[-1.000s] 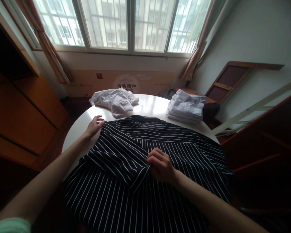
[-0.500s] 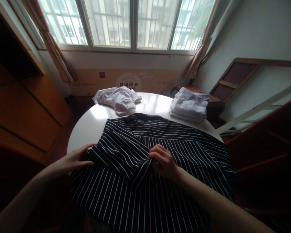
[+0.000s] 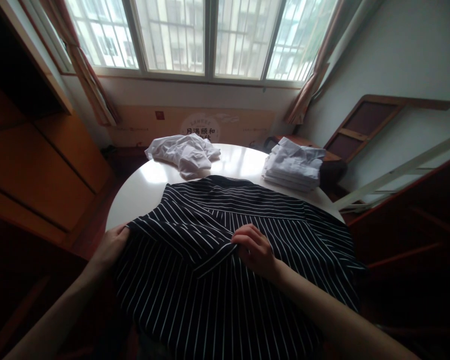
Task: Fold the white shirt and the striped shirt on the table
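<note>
- Striped dark shirt point(image 3: 225, 260) lies spread over the near side of the white table point(image 3: 142, 190); the left hand point(image 3: 110, 247), up at the far corner a second ago, now grips its left edge.
- Right hand point(image 3: 257, 250) still pinches the folded flap at the middle, so the fold looks under way.
- Beyond lie a crumpled white garment point(image 3: 183, 152) and a folded stack point(image 3: 290, 165).

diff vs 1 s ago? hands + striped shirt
The left hand came back from the striped shirt's far left corner to its near left edge and gripped it. The right hand still pinches the centre fold. The crumpled white garment and folded stack are unmoved.
</note>
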A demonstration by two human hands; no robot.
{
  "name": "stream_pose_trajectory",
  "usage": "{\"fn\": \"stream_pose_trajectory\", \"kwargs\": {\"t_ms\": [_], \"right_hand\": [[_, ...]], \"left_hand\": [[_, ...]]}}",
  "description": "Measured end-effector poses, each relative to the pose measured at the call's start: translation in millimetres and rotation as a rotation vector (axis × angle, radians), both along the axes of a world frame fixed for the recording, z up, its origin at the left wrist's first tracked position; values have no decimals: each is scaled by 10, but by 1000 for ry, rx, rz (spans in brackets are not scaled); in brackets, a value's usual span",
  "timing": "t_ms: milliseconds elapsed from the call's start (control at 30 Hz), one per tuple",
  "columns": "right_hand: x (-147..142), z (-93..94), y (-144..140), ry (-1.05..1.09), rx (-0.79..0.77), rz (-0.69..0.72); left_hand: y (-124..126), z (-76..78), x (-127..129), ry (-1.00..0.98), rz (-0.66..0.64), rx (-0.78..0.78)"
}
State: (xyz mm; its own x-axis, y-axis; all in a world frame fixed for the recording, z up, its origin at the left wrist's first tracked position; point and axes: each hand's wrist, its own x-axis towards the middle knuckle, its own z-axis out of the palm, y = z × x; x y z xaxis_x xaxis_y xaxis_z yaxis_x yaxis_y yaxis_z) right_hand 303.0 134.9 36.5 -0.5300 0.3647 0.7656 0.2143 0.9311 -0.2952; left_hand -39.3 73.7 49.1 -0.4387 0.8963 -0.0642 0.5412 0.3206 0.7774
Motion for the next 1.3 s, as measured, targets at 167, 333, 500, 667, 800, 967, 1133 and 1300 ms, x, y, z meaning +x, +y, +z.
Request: {"fn": "stream_pose_trajectory", "kwargs": {"t_ms": [167, 333, 500, 667, 800, 967, 1133, 1300], "right_hand": [[-19, 16, -3, -33, 15, 34], [-42, 14, -3, -245, 35, 76], [-52, 19, 10, -358, -18, 68], [-53, 31, 16, -368, -67, 52], [-39, 24, 12, -320, -73, 43], [-44, 22, 6, -260, -124, -7], [15, 49, 45, -227, -264, -180], [557, 72, 32, -208, -298, -463]], "left_hand": [[32, -52, -99, -74, -36, 20], [-8, -121, -87, 254, -118, 32], [-22, -171, -88, 424, -294, 199], [43, -61, -105, 437, -469, 159], [180, 118, 82, 432, -487, 206], [501, 329, 709, 454, -636, 373], [778, 192, 1455, 593, -909, 445], [914, -184, 1587, 671, -983, 336]]}}
